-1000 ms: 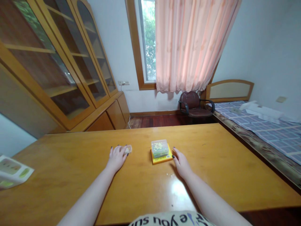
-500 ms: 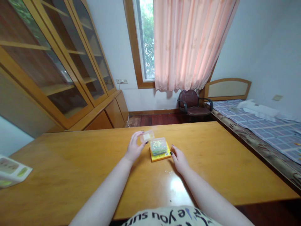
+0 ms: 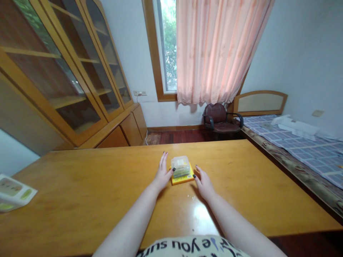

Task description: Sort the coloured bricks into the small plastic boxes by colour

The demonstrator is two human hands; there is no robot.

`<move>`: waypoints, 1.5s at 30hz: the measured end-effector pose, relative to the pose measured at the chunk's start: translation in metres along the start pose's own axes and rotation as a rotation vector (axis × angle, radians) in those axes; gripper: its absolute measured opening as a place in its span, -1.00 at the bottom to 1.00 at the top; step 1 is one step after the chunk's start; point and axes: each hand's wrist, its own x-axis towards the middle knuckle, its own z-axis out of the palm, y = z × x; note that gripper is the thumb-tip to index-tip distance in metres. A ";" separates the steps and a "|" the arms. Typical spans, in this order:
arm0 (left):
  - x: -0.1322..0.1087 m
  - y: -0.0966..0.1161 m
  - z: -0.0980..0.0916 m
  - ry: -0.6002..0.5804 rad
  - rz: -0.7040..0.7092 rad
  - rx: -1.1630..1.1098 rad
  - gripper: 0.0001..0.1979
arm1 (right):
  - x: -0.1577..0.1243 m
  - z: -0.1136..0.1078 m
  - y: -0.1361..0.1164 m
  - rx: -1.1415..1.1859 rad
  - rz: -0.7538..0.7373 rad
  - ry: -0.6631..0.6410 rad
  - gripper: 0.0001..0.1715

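A small clear plastic box [image 3: 180, 167] with its clear lid over the top sits on a flat yellow packet or booklet [image 3: 175, 181] on the wooden table. Greenish contents show through its walls; the lid hides most of the view from above. At the box's left side is my left hand [image 3: 162, 175], fingers stretched away from me and thumb at the near left edge of the lid. To the right lies my right hand [image 3: 204, 182], fingers apart, its thumb tip by the yellow packet's right edge. Neither hand is closed around anything.
Small pale crumbs [image 3: 191, 197] lie on the table [image 3: 88, 192] nearer to me. A white box-like object [image 3: 16, 192] stands at the far left edge. Beyond the table are a glass-door cabinet [image 3: 107, 130], an armchair [image 3: 221, 119] and a bed [image 3: 289, 139].
The clear lid has moved from my left hand, left of the box, onto the box. My left hand has shifted right and its fingers have straightened. The right hand stays almost still.
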 end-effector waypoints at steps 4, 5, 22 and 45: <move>-0.024 -0.002 0.014 -0.067 -0.083 -0.108 -0.32 | -0.006 -0.001 -0.012 0.056 -0.133 -0.039 -0.31; -0.029 0.000 0.017 -0.088 -0.088 -0.122 -0.32 | -0.007 -0.001 -0.016 0.066 -0.165 -0.064 -0.28; -0.046 0.018 0.027 -0.155 -0.233 -0.226 -0.26 | -0.010 -0.004 -0.021 0.078 -0.177 -0.165 -0.28; -0.052 0.017 0.031 -0.059 -0.274 -0.120 -0.35 | -0.010 -0.002 -0.018 0.074 -0.179 -0.173 -0.26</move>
